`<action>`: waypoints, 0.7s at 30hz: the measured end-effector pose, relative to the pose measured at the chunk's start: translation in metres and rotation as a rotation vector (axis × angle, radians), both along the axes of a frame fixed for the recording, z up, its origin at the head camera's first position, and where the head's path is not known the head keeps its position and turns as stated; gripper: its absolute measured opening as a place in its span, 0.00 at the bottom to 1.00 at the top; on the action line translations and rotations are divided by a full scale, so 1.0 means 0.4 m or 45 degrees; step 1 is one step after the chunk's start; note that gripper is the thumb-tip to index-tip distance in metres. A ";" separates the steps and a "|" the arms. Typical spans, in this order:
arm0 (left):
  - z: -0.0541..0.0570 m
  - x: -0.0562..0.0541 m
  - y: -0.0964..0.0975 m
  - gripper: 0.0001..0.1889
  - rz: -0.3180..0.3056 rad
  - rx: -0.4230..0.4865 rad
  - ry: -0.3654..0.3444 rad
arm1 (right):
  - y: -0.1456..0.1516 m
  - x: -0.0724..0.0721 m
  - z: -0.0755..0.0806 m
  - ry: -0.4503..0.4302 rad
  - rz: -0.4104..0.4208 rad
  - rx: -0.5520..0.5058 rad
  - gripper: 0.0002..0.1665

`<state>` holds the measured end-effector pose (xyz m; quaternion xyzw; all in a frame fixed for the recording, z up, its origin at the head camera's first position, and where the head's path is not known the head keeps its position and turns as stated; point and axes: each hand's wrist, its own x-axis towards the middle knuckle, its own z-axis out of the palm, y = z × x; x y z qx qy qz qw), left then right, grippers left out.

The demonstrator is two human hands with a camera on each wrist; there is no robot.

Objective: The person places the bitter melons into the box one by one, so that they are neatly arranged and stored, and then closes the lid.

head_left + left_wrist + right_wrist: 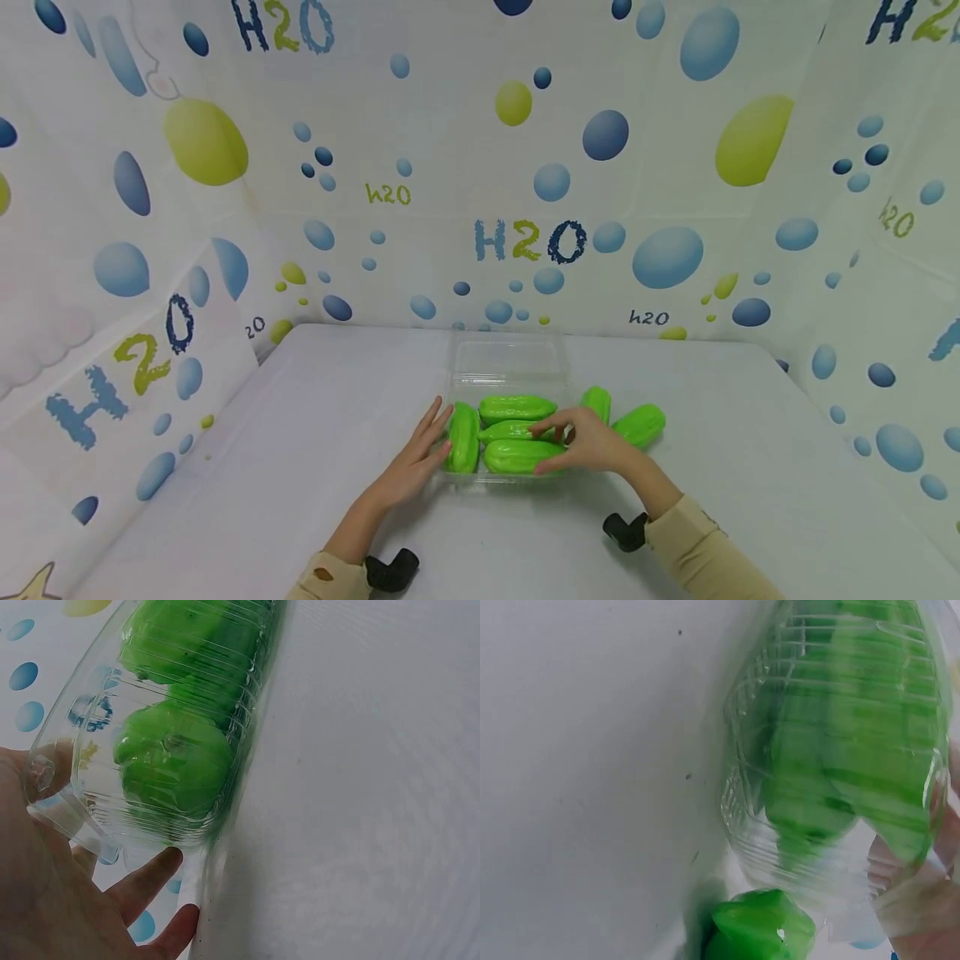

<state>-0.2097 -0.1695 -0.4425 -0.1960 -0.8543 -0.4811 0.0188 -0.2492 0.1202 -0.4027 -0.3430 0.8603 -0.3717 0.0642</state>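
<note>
Several bright green toy cucumbers (517, 407) lie in a clear plastic box (97, 817), its lid (508, 360) folded open at the back. One cucumber (463, 437) stands lengthwise along the left wall; the others lie crosswise. My left hand (412, 467) rests against the box's left end with its fingers spread and fairly straight. At the right end, my right hand (588, 442) reaches over the wall with curled fingers. Thumb and forefinger pinch the right end of the front cucumber (517, 457). The remaining fingers of that hand are partly hidden.
Two loose cucumbers (641, 426) lie on the white table (750, 492), right of the box and behind my right hand. A white cloth (450, 167) printed with coloured drops hangs behind and beside the table. Black wrist-worn pieces (624, 532) sit near both sleeves.
</note>
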 end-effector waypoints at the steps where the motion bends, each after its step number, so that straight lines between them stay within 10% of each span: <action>1: 0.007 0.004 0.003 0.28 0.007 0.006 -0.003 | 0.003 -0.001 -0.001 -0.011 -0.003 -0.013 0.30; 8: 0.073 0.041 0.020 0.27 -0.006 0.021 -0.053 | 0.021 -0.006 0.003 -0.042 -0.035 -0.069 0.30; 21: 0.080 0.046 0.016 0.27 -0.019 0.020 -0.050 | 0.046 0.007 0.042 -0.078 -0.075 -0.177 0.30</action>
